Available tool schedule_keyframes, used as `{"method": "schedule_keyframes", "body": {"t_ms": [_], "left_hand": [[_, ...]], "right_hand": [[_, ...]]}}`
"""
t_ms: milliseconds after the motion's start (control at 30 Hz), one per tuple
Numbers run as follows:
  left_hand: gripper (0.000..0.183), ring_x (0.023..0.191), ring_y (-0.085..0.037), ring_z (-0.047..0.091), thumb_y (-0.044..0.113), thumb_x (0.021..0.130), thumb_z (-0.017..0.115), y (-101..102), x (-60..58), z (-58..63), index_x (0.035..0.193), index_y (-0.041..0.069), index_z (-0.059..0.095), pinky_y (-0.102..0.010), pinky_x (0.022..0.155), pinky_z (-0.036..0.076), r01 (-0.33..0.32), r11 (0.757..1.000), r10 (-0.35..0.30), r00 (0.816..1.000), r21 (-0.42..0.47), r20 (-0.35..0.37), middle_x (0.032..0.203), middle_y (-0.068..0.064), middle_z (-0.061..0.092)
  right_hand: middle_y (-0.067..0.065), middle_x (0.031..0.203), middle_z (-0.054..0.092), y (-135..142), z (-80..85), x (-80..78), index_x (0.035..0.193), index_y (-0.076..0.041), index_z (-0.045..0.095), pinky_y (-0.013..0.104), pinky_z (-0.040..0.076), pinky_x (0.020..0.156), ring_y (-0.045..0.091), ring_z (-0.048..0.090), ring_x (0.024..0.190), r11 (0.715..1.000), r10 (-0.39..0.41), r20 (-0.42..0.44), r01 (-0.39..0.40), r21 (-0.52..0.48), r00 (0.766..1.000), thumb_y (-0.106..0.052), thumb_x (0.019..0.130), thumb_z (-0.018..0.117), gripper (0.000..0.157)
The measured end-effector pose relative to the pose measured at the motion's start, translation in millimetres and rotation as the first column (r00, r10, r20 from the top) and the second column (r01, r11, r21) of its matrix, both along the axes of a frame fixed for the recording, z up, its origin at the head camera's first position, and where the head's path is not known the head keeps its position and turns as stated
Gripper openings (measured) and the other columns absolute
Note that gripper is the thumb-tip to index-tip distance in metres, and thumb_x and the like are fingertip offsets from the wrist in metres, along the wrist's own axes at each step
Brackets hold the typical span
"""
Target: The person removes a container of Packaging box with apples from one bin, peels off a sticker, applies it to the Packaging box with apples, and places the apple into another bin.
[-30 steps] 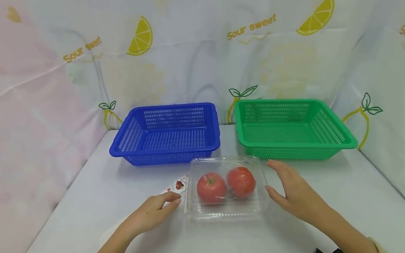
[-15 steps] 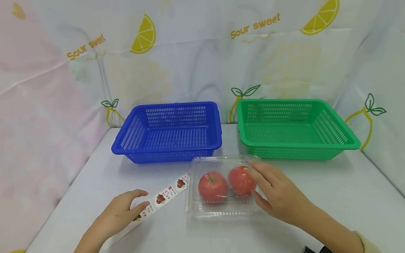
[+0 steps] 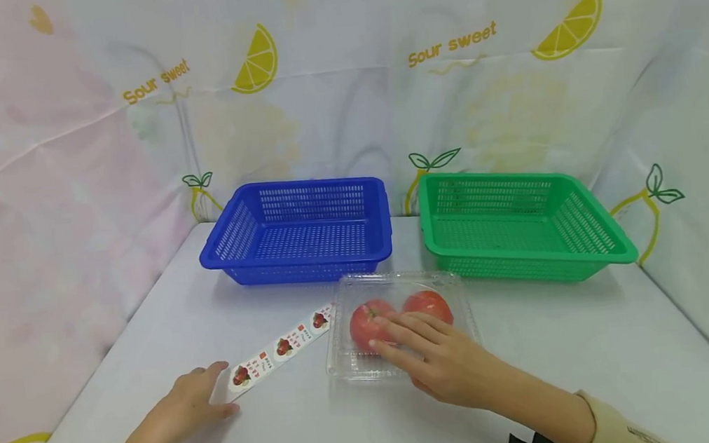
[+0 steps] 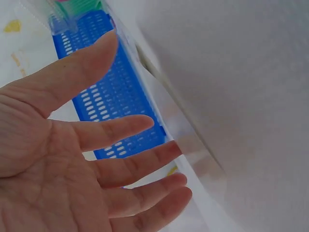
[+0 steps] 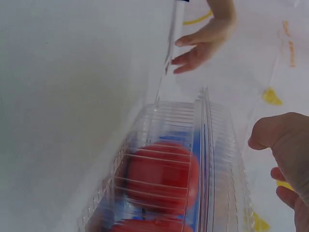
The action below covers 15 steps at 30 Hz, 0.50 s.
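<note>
Your left grip (image 3: 181, 409) is wide in the head view, thumb and fingers parted around the near end of the sticker strip (image 3: 274, 355), with no pinch visible; your right grip (image 3: 449, 368) is wide too, fingers stretched over the clear box (image 3: 355, 371), though from above you cannot tell whether they touch it. Two red fruits (image 3: 364, 326) sit side by side inside that box, which stands mid-way on the white surface (image 3: 322, 435), just in front of the blue basket (image 3: 308, 271) and the green basket (image 3: 529, 266). To handle the strip well, you probably want to catch its long edge between thumb and forefinger while your right fingers steady the box lightly, since such thin plastic may dent or slide. Mind the strip's far end: it meets the box's left edge, perhaps running underneath, so a hard tug could shift both. Your open room lies on the near side; the baskets bound the far side. From the left wrist, your fingers are spread with nothing between them, and a pale edge, likely the strip's, passes by the tips; contact is unclear. From the right wrist, your thumb stands apart from the box, so bracing it seems to call for a gentle approach; the fruits look blurred through its ribbed wall.
</note>
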<state>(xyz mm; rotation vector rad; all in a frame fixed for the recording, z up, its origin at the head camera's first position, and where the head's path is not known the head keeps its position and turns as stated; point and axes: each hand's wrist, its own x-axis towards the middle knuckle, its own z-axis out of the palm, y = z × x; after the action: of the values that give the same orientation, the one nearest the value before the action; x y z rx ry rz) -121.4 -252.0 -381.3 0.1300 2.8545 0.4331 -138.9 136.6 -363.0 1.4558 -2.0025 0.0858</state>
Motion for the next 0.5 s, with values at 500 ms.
{"method": "schedule_keyframes", "body": {"t_ms": [500], "left_hand": [[0.073, 0.084, -0.036, 0.057, 0.028, 0.059, 0.083, 5.3, 6.7, -6.5, 0.117, -0.001, 0.051, -0.052, 0.066, 0.044, 0.055, 0.993, -0.066, 0.993, -0.109, -0.100, 0.093, -0.017, 0.061]], "right_hand": [[0.011, 0.141, 0.039, -40.5, -10.5, 6.1, 0.135, -0.014, 0.044, 0.037, 0.028, 0.104, 0.026, 0.033, 0.130, 0.968, 0.141, -0.119, -0.112, 0.223, 0.983, -0.012, 0.100, 0.024, 0.041]]}}
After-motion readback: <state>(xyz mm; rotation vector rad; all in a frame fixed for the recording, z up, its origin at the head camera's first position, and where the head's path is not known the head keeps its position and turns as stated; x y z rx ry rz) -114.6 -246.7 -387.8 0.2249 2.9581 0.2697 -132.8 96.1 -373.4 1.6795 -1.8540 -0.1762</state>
